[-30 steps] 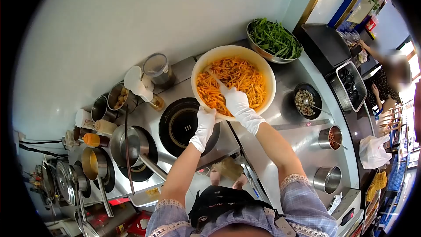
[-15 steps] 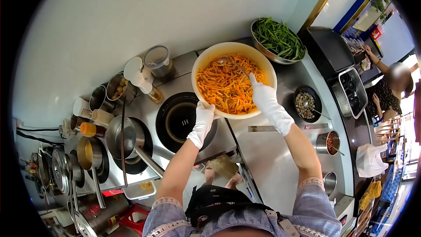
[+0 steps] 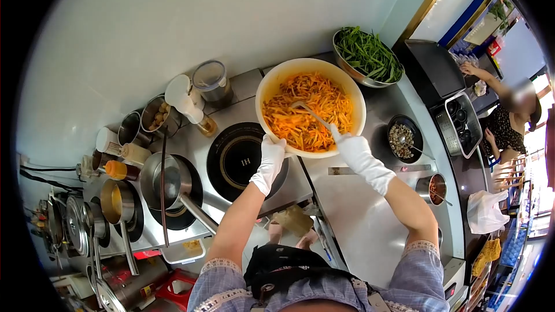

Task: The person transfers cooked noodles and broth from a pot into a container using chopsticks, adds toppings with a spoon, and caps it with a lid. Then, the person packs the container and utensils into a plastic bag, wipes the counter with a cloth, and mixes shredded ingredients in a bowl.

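Note:
A large cream bowl (image 3: pixel 359 104) holds a heap of orange shredded carrots (image 3: pixel 324 95) with darker bits mixed in. My left hand (image 3: pixel 270 159), in a white glove, grips the near left rim of this bowl. In my gloved right hand (image 3: pixel 354 149) is the handle of a metal spoon (image 3: pixel 315 114), held at the bowl's near right side. The spoon's head is partly sunk in the shreds near the middle. Both hands are closed, and the right fingertips are partly hidden by the glove's back.
Left of the bowl are a black induction plate (image 3: pixel 243 162), a lidded clear container (image 3: pixel 212 84) and a steel saucepan (image 3: pixel 167 182). A bowl of green leaves (image 3: pixel 370 58) stands behind right. Farther right are a black bowl (image 3: pixel 404 138), a steel cup (image 3: pixel 430 189) and another person (image 3: pixel 503 130).
The spoon's head has moved from the far left of the bowl toward its middle. My right hand has come slightly nearer and lower. My left hand stays on the rim.

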A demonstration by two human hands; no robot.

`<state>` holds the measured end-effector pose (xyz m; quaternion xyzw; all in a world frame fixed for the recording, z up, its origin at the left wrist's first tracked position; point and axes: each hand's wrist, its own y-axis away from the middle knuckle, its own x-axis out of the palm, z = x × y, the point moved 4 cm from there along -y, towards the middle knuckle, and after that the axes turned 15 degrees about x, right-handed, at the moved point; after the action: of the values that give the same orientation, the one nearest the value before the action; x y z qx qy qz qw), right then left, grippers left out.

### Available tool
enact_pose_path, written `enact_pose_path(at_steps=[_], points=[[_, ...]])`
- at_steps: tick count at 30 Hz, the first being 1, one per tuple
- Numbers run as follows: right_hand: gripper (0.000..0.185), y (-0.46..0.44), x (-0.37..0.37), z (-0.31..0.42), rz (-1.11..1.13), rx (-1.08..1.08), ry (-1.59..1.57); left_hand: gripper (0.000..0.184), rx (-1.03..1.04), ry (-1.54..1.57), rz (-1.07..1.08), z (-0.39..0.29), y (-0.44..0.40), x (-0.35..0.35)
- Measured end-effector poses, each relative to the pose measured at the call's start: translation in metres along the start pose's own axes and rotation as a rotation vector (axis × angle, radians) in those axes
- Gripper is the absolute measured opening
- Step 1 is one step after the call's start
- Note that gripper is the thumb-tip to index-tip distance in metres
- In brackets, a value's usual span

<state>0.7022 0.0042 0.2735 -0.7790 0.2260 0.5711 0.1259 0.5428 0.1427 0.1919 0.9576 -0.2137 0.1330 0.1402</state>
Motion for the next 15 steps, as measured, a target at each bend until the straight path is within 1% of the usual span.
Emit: enact_pose_path(at_steps=[1, 3, 4, 7, 10, 12, 14, 15], points=[[0.057, 0.005, -0.001, -0.008, -0.002, 0.001, 0.003, 0.027, 0.002, 0.002, 0.001, 0.0, 0.0, 0.0], [0.061, 0.013, -0.005, -0.022, -0.09, 0.035, 0.027, 0.027, 0.018, -0.035, 0.017, 0.002, 0.0, -0.001], [0.061, 0.018, -0.011, -0.026, -0.089, 0.034, 0.029, 0.027, 0.018, -0.034, 0.016, 0.002, 0.0, -0.001], [0.065, 0.038, -0.042, -0.035, -0.241, 0.077, 0.177, 0.026, 0.035, -0.021, 0.038, 0.003, -0.001, -0.002], [0.066, 0.063, -0.074, -0.028, -0.263, 0.087, 0.203, 0.026, 0.027, 0.01, 0.034, 0.004, 0.0, -0.002], [0.066, 0.076, -0.078, -0.013, -0.239, 0.054, 0.176, 0.025, 0.047, 0.019, 0.041, 0.005, 0.001, -0.002], [0.062, 0.084, -0.075, 0.007, -0.203, 0.004, 0.074, 0.026, 0.103, -0.057, 0.057, 0.004, -0.001, -0.003], [0.06, 0.084, -0.057, 0.019, -0.133, -0.008, 0.07, 0.026, 0.067, -0.061, 0.043, 0.003, 0.001, -0.003]])
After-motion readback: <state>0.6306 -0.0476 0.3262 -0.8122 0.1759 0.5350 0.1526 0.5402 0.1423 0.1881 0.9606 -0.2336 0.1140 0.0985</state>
